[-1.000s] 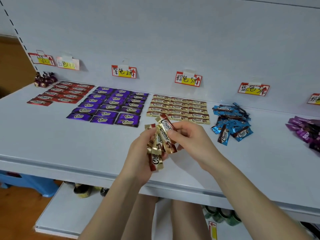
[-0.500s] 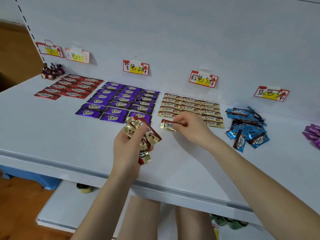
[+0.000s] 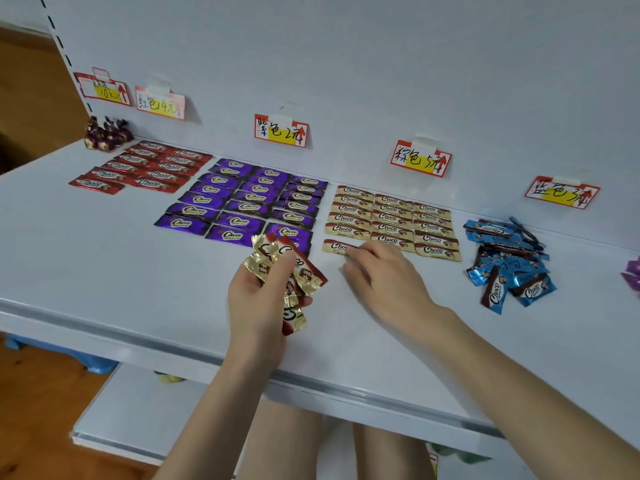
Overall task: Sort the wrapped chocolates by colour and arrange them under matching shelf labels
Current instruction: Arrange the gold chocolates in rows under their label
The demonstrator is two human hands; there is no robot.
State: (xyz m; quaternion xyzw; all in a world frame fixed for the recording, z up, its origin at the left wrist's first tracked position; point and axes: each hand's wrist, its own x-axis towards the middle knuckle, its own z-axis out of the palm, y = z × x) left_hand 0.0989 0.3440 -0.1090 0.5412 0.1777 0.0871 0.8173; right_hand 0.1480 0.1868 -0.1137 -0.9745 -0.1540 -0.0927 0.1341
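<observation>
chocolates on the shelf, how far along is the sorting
Done: red rows and purple rows lie neatly under their labels. In hand: the right hand sets a gold bar onto the gold grid; the left hand holds more gold bars. Left: the blue pile lies unsorted.

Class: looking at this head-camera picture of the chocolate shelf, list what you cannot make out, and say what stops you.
- Gold chocolates in the left hand: their number, as palm and wrappers overlap.
- Purple wrappers at far right: cut off by the frame edge.
- Gold bar under the right hand: its right end, covered by fingers.
- Leftmost label: writing blurred.
</observation>
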